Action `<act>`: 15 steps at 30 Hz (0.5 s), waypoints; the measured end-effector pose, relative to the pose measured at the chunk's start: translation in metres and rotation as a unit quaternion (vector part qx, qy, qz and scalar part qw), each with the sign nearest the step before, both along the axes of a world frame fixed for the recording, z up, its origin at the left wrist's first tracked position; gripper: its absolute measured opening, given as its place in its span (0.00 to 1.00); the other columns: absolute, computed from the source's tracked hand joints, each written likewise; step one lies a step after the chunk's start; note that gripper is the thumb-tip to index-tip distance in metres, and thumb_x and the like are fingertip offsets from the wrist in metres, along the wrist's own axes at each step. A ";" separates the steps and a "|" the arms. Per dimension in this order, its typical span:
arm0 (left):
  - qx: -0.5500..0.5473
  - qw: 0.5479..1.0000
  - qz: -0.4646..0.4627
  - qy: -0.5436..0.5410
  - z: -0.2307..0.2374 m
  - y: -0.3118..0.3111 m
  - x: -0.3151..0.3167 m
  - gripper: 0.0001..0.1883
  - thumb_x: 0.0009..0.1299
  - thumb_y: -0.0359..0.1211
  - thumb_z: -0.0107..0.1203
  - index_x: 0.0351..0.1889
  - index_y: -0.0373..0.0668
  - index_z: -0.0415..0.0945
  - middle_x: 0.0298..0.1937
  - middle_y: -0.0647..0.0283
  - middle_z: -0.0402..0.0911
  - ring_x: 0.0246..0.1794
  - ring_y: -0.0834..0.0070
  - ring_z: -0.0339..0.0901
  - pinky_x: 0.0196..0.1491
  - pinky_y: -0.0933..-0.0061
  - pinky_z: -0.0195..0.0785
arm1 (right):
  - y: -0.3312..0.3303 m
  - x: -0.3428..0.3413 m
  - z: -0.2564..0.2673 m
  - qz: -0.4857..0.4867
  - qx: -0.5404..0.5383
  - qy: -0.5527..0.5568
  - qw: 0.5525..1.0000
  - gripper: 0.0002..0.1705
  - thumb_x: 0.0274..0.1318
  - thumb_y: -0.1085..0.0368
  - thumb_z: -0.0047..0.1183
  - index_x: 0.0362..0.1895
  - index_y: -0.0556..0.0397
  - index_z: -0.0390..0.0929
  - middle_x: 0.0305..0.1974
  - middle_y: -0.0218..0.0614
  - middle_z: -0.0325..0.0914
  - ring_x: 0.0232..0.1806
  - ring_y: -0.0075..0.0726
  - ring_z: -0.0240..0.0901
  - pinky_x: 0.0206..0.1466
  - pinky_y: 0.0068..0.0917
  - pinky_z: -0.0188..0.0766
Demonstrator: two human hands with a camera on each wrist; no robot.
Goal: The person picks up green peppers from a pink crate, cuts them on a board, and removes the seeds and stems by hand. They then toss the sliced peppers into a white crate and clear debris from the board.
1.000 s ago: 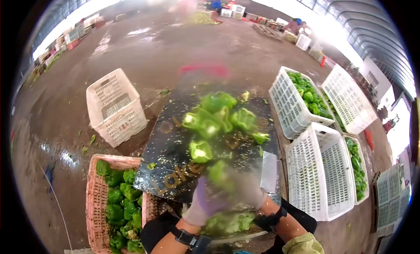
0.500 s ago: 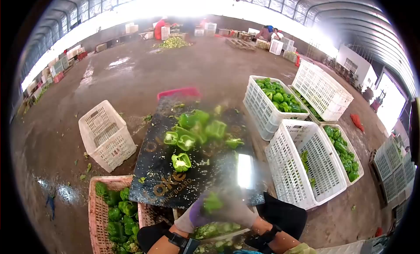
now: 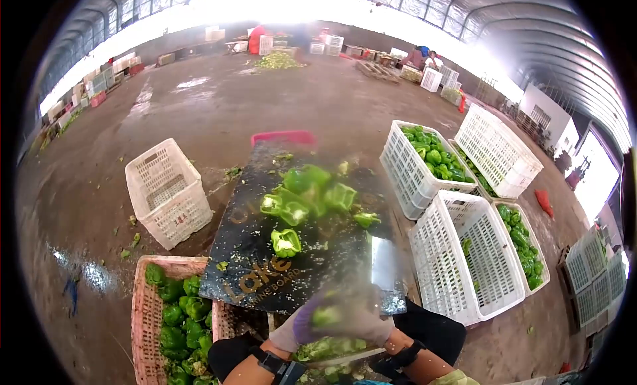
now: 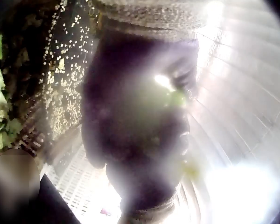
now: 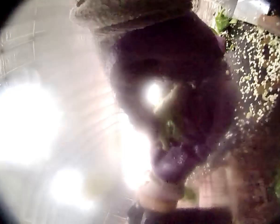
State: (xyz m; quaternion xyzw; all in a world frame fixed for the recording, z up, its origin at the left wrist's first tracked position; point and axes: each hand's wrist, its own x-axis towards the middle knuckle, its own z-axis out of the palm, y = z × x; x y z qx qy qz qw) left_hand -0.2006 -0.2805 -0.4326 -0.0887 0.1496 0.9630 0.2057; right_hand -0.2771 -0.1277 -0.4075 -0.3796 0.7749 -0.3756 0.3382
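Both gloved hands are together at the near edge of a black board, low in the head view. A green bell pepper, blurred there, is between them. My left hand, purple on the palm side, grips it from the left. From the right, my right hand closes around it, its curled purple fingers against green flesh in the right wrist view. Cut open pepper pieces lie on the board among scattered pale seeds. A flat shiny rectangular blade rests at the board's right side.
A pinkish crate of whole peppers stands at left, with a white crate beyond it. White crates crowd the right side, some filled with peppers. Below the hands lie pale green scraps. Wet floor stretches behind.
The head view has tilted up, showing more of the hall. Both hands have come slightly closer to the body, still around the pepper. The cut pieces and blade stay on the board.
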 end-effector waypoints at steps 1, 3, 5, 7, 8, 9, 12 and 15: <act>-0.109 0.991 0.018 0.071 -0.006 0.000 0.003 0.28 0.70 0.43 0.52 0.66 0.50 0.60 0.56 0.64 0.72 0.54 0.74 0.72 0.49 0.73 0.73 | 0.002 -0.003 -0.005 0.020 -0.014 -0.028 0.999 0.43 0.48 0.47 0.62 0.59 0.60 0.59 0.53 0.56 0.70 0.55 0.50 0.68 0.58 0.39 0.66; -0.085 0.994 0.011 0.066 -0.014 0.001 0.001 0.25 0.70 0.39 0.51 0.65 0.48 0.62 0.56 0.63 0.72 0.56 0.75 0.70 0.51 0.72 0.72 | 0.005 -0.009 -0.035 0.038 -0.044 -0.014 0.998 0.40 0.50 0.48 0.61 0.58 0.60 0.61 0.49 0.52 0.71 0.52 0.47 0.70 0.55 0.38 0.67; -0.235 0.948 0.060 0.206 -0.007 0.006 0.006 0.23 0.70 0.34 0.50 0.64 0.45 0.62 0.56 0.61 0.71 0.56 0.75 0.70 0.53 0.72 0.70 | 0.001 -0.008 -0.031 0.028 -0.056 -0.002 0.998 0.37 0.50 0.49 0.60 0.56 0.60 0.62 0.46 0.49 0.73 0.49 0.44 0.71 0.52 0.38 0.68; -0.360 0.894 0.123 0.237 0.012 0.010 0.008 0.23 0.70 0.31 0.49 0.63 0.44 0.61 0.55 0.62 0.71 0.54 0.76 0.70 0.54 0.72 0.70 | -0.003 -0.003 -0.020 -0.010 -0.105 0.002 0.994 0.36 0.49 0.47 0.62 0.53 0.58 0.64 0.41 0.46 0.74 0.44 0.42 0.73 0.49 0.37 0.69; -0.324 0.917 0.109 0.203 0.000 0.010 0.004 0.26 0.68 0.30 0.51 0.64 0.45 0.59 0.55 0.62 0.70 0.55 0.76 0.69 0.55 0.71 0.69 | -0.003 -0.002 -0.019 -0.014 -0.062 0.027 0.998 0.37 0.48 0.46 0.62 0.53 0.58 0.65 0.42 0.47 0.74 0.43 0.42 0.73 0.48 0.37 0.70; -0.287 0.938 0.098 0.166 -0.013 0.010 0.000 0.29 0.66 0.29 0.53 0.65 0.45 0.57 0.55 0.62 0.70 0.56 0.75 0.69 0.56 0.71 0.69 | -0.003 -0.002 -0.019 -0.020 -0.020 0.052 0.998 0.37 0.48 0.45 0.62 0.53 0.58 0.65 0.42 0.47 0.74 0.43 0.42 0.74 0.47 0.37 0.70; -0.208 0.965 0.099 0.124 -0.033 0.008 -0.005 0.44 0.55 0.21 0.61 0.68 0.45 0.49 0.58 0.61 0.69 0.61 0.72 0.65 0.61 0.70 0.66 | -0.005 0.002 -0.014 -0.034 0.042 0.128 0.990 0.39 0.47 0.43 0.61 0.54 0.57 0.64 0.45 0.48 0.73 0.42 0.43 0.75 0.45 0.37 0.72; -0.117 0.984 0.132 0.022 -0.005 0.009 -0.001 0.48 0.50 0.21 0.65 0.68 0.47 0.50 0.58 0.61 0.68 0.63 0.69 0.64 0.63 0.68 0.65 | -0.005 0.015 -0.005 -0.049 0.077 0.200 0.976 0.41 0.47 0.42 0.61 0.55 0.56 0.62 0.47 0.49 0.72 0.43 0.44 0.75 0.43 0.37 0.73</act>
